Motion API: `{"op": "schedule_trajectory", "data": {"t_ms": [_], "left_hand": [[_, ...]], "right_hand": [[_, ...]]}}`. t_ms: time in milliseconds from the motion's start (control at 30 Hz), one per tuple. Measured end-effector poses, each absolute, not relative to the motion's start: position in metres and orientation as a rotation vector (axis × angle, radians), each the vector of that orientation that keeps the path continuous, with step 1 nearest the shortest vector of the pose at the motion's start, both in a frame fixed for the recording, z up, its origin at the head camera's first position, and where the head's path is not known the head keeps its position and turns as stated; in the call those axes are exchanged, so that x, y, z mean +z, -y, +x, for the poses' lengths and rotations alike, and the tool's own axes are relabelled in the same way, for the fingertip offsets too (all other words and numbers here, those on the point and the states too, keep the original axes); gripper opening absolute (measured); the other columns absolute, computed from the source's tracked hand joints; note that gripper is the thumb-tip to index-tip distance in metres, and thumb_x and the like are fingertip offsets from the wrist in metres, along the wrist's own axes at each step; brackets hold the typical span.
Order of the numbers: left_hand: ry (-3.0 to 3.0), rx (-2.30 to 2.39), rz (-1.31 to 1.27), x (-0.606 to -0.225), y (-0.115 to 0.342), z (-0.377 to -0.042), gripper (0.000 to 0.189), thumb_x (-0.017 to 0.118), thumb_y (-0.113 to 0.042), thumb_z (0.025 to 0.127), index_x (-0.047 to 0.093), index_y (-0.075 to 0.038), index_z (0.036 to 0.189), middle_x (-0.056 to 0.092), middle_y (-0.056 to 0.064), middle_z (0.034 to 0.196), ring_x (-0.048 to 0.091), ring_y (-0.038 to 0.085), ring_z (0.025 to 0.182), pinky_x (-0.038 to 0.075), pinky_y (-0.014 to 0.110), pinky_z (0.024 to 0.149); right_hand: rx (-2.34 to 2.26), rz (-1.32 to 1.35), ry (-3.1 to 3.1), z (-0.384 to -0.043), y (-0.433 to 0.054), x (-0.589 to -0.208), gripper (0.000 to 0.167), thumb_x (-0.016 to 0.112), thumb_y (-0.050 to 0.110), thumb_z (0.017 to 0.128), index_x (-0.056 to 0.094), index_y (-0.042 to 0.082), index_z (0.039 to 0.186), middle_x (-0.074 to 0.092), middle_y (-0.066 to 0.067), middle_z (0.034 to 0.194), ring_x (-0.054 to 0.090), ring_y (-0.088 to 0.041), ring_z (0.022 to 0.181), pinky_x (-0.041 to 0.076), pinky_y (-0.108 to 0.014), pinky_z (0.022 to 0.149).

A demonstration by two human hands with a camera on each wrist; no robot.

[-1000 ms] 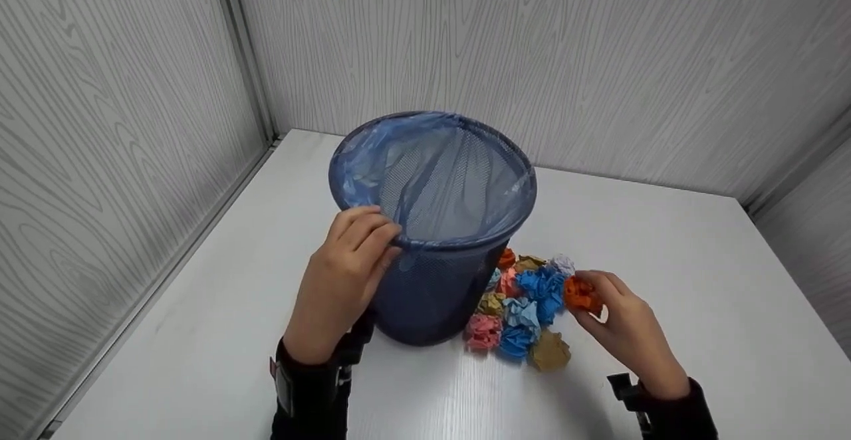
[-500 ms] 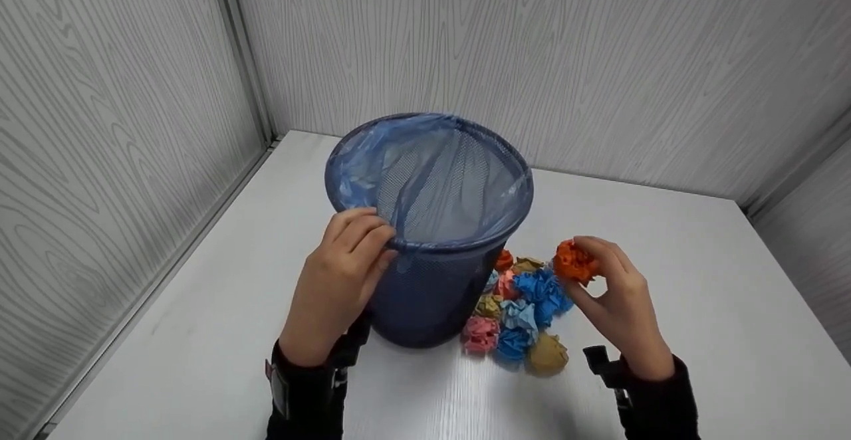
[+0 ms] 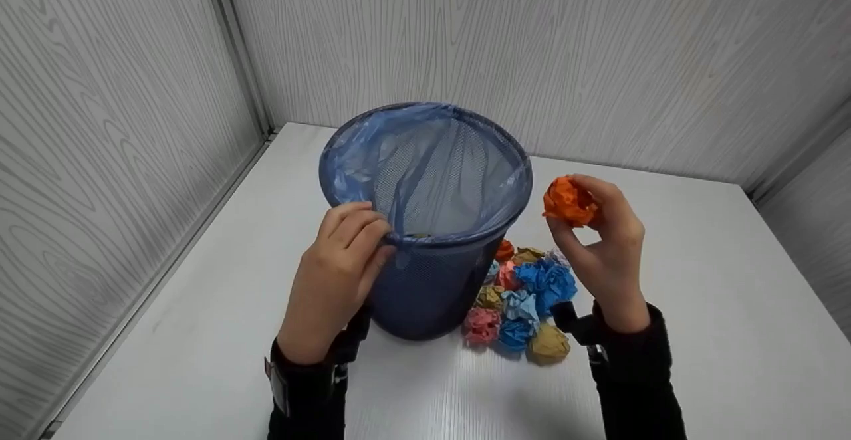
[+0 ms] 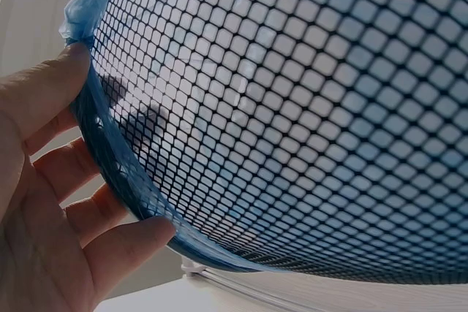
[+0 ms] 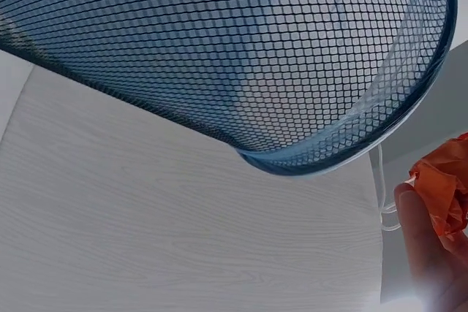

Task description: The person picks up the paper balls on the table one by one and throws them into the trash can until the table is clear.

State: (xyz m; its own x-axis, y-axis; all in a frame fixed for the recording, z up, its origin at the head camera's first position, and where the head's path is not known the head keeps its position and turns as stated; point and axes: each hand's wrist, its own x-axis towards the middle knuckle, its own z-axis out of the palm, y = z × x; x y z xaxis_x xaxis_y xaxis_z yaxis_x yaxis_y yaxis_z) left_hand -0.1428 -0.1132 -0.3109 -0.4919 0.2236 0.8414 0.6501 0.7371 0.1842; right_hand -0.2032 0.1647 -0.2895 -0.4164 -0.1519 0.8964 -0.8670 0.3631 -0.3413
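A dark mesh wastebasket [image 3: 425,294] lined with a thin blue plastic bag [image 3: 362,154] stands upright on the white table. My left hand [image 3: 336,270] grips its near left rim, fingers over the edge and thumb outside; the left wrist view shows the hand [image 4: 66,180] around the bag-covered rim. Just right of the rim, my right hand [image 3: 608,247] pinches an orange crumpled paper ball [image 3: 570,202] between thumb and fingers, raised above the table. In the right wrist view, the orange ball [image 5: 442,188] shows at the right edge, beside the mesh.
Against the basket's right side lies a pile of crumpled paper balls: blue [image 3: 545,284], pink [image 3: 482,326], tan [image 3: 549,344], light blue [image 3: 520,307] and others. Grey wood-grain panels [image 3: 505,48] enclose the table [image 3: 665,280] at the back and sides.
My right hand has lifted the orange paper ball up from beside the pile and brought it slightly left, near the basket's rim. The left hand keeps its hold on the rim.
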Motion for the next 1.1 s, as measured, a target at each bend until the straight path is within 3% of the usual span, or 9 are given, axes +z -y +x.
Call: {"op": "schedule_trajectory", "data": {"t_ms": [367, 867, 1100], "left_hand": [[2.078, -0.608, -0.633, -0.311, 0.115, -0.134, 0.014, 0.062, -0.009, 0.080, 0.058, -0.001, 0.090, 0.056, 0.010, 0.096, 0.045, 0.027, 0.108, 0.047, 0.035, 0.082], [2.088, -0.560, -0.631, -0.310, 0.112, -0.136, 0.013, 0.063, -0.008, 0.081, 0.058, -0.002, 0.091, 0.055, 0.010, 0.096, 0.045, 0.025, 0.109, 0.045, 0.031, 0.085], [2.090, -0.558, -0.641, -0.310, 0.111, -0.136, 0.015, 0.064, -0.007, 0.080, 0.059, -0.002, 0.092, 0.055, 0.010, 0.097, 0.045, 0.025, 0.110, 0.044, 0.031, 0.086]], "right_hand": [[1.130, 0.964, 1.750, -0.217, -0.124, -0.277, 0.050, 0.067, -0.011, 0.069, 0.047, -0.003, 0.115, 0.057, -0.012, 0.100, 0.059, -0.019, 0.081, 0.050, -0.020, 0.067], [0.983, 1.013, 1.797, -0.220, -0.118, -0.280, 0.061, 0.073, 0.001, 0.068, 0.047, 0.003, 0.122, 0.056, -0.012, 0.104, 0.055, -0.018, 0.081, 0.047, -0.017, 0.069], [0.984, 0.988, 1.813, -0.220, -0.120, -0.284, 0.058, 0.074, 0.007, 0.070, 0.050, 0.005, 0.122, 0.051, -0.013, 0.121, 0.058, -0.024, 0.097, 0.048, -0.028, 0.080]]}}
